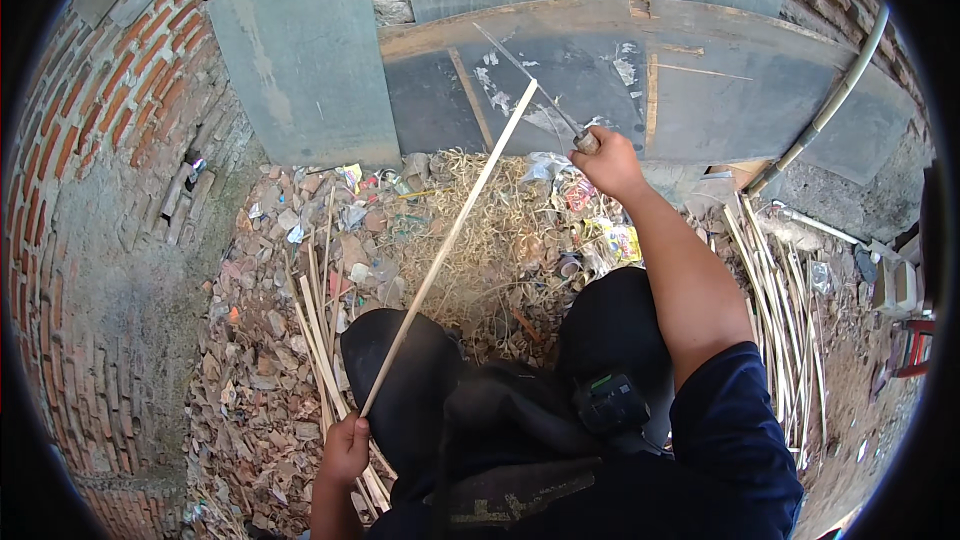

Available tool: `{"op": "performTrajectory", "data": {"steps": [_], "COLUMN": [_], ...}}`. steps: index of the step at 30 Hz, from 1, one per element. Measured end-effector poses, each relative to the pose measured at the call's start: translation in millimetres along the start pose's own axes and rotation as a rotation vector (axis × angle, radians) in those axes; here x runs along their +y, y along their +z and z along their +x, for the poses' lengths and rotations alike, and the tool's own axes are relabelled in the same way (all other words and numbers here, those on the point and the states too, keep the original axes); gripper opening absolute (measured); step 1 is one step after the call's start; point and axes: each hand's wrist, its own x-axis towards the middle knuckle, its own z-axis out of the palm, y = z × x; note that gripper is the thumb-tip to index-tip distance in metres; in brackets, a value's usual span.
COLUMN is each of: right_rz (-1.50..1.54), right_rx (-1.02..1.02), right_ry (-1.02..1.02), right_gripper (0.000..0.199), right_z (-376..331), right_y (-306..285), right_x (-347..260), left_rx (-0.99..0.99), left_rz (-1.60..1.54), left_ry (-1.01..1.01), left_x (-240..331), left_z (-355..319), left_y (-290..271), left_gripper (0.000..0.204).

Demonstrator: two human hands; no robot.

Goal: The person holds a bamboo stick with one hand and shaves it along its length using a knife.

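Note:
My left hand (345,450) is closed round the lower end of a long pale bamboo strip (450,240), which slants up and away to the right past my left knee. At the far side my right hand (608,162) grips the handle of a long thin-bladed knife (535,82). Its blade points up and to the left, and the strip's far tip meets or overlaps it near the middle; I cannot tell whether they touch. Below them lies a heap of curly pale shavings (480,215) on the ground between my knees.
Several bamboo strips lie left of my leg (318,330), and another bundle (778,320) lies to the right. Grey boards (590,70) lean on the far wall beside a slanting pole (825,110). A brick wall (100,230) rises at left; rubble (260,370) and litter cover the ground.

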Motion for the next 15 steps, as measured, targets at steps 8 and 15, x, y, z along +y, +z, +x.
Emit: {"op": "performTrajectory", "data": {"steps": [8, 15], "right_rz": [0.184, -0.156], "right_rx": [0.021, -0.346], "right_ry": [-0.065, -0.428], "right_gripper": [0.052, 0.035], "right_z": [-12, -43], "right_y": [-18, -4], "right_x": [-41, -93], "left_rx": [-0.008, 0.141], "left_rz": [-0.098, 0.165], "left_ry": [-0.157, -0.054], "left_x": [6, 48], "left_z": [-5, 5], "left_y": [-1, -1], "left_gripper": [0.052, 0.049]}}
